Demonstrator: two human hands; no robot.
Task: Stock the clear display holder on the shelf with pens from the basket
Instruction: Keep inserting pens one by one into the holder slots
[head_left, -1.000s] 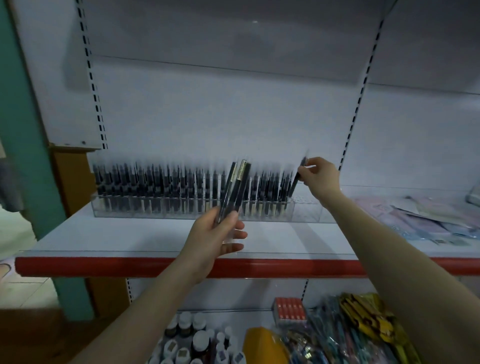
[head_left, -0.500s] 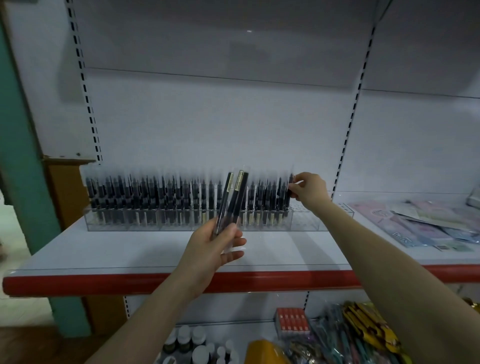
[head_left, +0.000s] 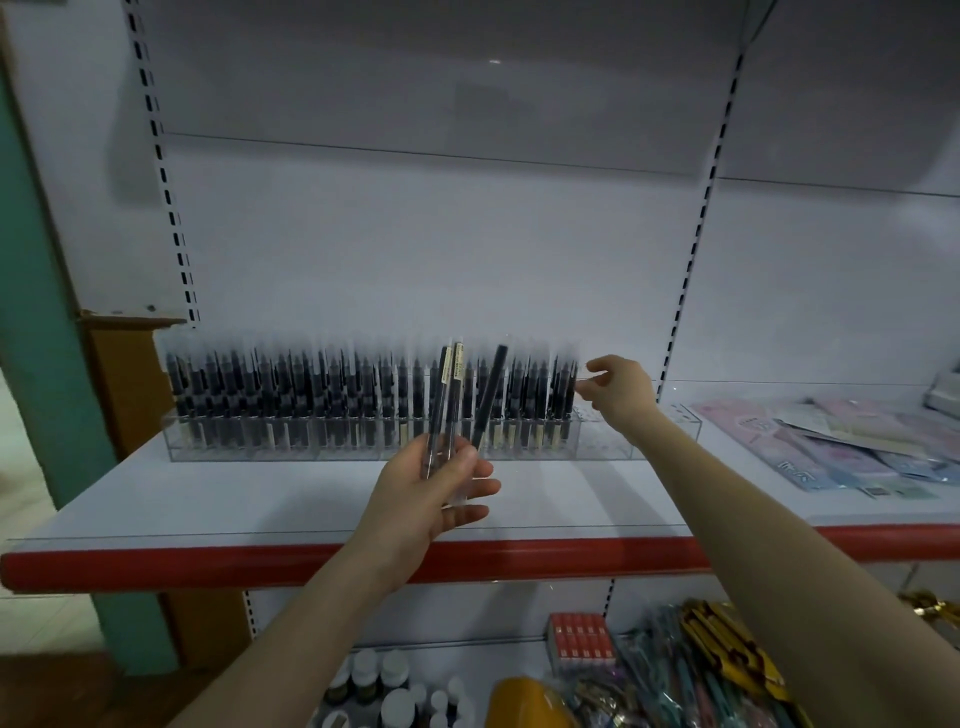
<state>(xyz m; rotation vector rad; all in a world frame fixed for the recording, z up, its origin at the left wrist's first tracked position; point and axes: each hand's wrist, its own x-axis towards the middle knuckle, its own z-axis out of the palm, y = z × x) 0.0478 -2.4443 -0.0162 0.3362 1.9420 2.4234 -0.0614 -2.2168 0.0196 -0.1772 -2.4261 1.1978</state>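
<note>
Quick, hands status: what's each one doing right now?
Left hand: holding a few pens.
Right hand: beside the last pen in the clear holder; grip cannot be told.

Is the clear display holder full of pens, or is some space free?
Not full. Pens stand along most of the clear display holder, but its right end, by the right hand, holds none.
</note>
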